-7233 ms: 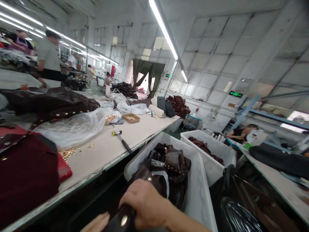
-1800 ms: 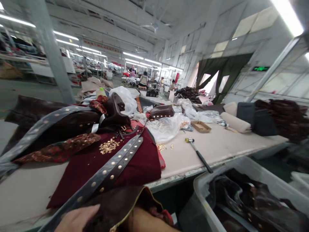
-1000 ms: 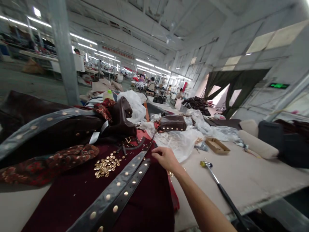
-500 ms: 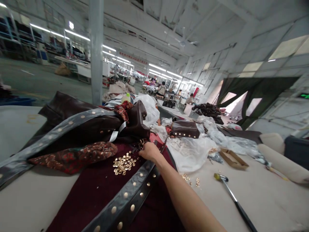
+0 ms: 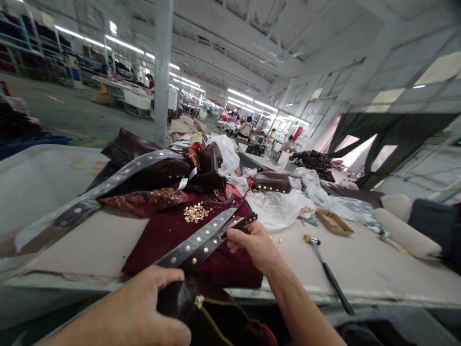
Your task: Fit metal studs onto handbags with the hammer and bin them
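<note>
My left hand [image 5: 140, 307] is at the lower left, thumb and fingers closed on the edge of a dark brown leather bag [image 5: 180, 298]. The bag's yellowish zipper lies partly open; its lower part is out of view. My right hand [image 5: 252, 242] pinches a short dark leather strap [image 5: 247, 221] with small holes or studs and what looks like a buckle at its near end. Just left of it, a long studded strap [image 5: 194, 245] crosses the maroon cloth [image 5: 151, 240]. A pile of gold studs [image 5: 196, 212] lies on that cloth.
A hammer [image 5: 326, 269] with a yellow head lies at the right, near a cardboard tray [image 5: 333, 222]. Another brown bag [image 5: 151, 170] with a patterned scarf [image 5: 144, 202] rests at the left. Clear plastic [image 5: 277, 209] covers part of the table's far side.
My right hand has drawn back from beside the gold studs and now holds up the short strap. My left hand has come into view with the bag at the table's front edge.
</note>
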The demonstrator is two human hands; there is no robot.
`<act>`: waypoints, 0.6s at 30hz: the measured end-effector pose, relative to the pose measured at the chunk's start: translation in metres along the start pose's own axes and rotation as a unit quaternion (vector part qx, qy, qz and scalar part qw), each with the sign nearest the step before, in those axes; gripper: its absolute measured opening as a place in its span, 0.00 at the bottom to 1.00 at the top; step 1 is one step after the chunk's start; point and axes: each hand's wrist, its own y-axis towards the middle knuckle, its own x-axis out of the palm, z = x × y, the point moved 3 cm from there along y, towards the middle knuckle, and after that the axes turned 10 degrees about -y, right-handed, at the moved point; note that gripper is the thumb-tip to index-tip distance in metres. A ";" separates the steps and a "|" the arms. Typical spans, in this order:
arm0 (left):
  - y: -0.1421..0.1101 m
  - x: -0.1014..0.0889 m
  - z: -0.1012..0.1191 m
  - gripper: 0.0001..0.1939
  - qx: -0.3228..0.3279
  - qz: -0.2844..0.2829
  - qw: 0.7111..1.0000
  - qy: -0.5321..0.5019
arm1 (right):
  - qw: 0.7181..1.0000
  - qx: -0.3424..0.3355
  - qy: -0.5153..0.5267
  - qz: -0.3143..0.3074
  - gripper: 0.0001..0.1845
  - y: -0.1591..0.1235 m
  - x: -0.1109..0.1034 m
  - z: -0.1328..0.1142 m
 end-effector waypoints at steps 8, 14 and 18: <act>-0.008 -0.002 0.032 0.21 -0.051 -0.101 0.988 -0.107 | 0.981 0.054 0.183 -0.026 0.16 -0.098 0.046 -0.006; -0.017 0.003 0.031 0.21 -0.040 -0.092 0.993 -0.064 | 0.972 0.083 0.217 -0.022 0.22 -0.107 0.065 -0.006; -0.021 0.002 0.030 0.20 -0.048 -0.052 0.997 -0.013 | 0.981 0.082 0.174 0.002 0.22 -0.109 0.068 -0.004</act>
